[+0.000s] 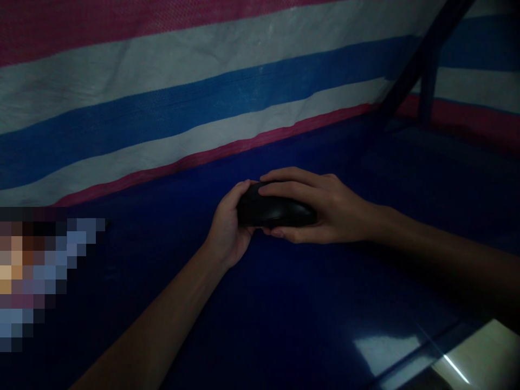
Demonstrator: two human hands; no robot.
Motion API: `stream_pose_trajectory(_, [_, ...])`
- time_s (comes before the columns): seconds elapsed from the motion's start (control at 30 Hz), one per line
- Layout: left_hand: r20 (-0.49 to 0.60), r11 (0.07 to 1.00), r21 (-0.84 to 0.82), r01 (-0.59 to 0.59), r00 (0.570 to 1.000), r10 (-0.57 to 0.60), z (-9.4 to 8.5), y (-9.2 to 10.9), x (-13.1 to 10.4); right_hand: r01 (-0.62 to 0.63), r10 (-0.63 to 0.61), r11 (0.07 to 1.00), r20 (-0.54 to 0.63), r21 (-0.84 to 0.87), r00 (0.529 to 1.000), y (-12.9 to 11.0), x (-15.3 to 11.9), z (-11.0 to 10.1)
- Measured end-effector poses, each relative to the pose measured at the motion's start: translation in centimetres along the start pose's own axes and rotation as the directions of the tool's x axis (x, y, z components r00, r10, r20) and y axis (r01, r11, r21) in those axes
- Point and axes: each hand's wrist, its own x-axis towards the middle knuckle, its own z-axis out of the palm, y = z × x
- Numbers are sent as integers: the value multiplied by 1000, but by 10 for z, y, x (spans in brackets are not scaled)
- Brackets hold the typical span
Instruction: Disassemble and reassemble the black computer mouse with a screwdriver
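Note:
A smooth black rounded object [276, 210], shaped like a case or a computer mouse, is held between both hands above a dark blue surface [260, 314]. My left hand [231, 222] grips its left end, with the thumb on top and the other fingers mostly hidden behind and under it. From the right, my right hand [312, 206] wraps round it, fingers over the top and far side, thumb along the near lower edge. The dim light hides the object's details.
Behind the surface hangs a sheet striped in red, white and blue [182, 103]. A dark slanted post [422, 59] stands at the upper right. A pixelated patch covers the left edge. Bright reflections and a pale area [483, 357] show at the lower right.

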Motion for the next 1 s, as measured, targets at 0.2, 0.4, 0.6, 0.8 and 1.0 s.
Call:
stream_pose_trajectory(0.2, [-19,1000,1,-6,1000,6,1,0,0,14,-14,1000,-8,-4,1000,1,-1,1])
stream_pose_trajectory(0.4, [-11,1000,4,-10,1000,10,0,0,0,10,-10,1000,-4,-4,1000,1,0,1])
stream_pose_trajectory(0.6, [-9,1000,15,8,1000,-8,1,0,-1,11,-11,1000,-3,0,1000,1,0,1])
stream_pose_trajectory(0.8, [-4,1000,22,5,1000,-5,1,0,0,12,-12,1000,-3,-4,1000,0,0,0])
stream_pose_trajectory(1.0, [-8,1000,19,0,1000,0,1,0,0,1,-1,1000,5,0,1000,1,-1,0])
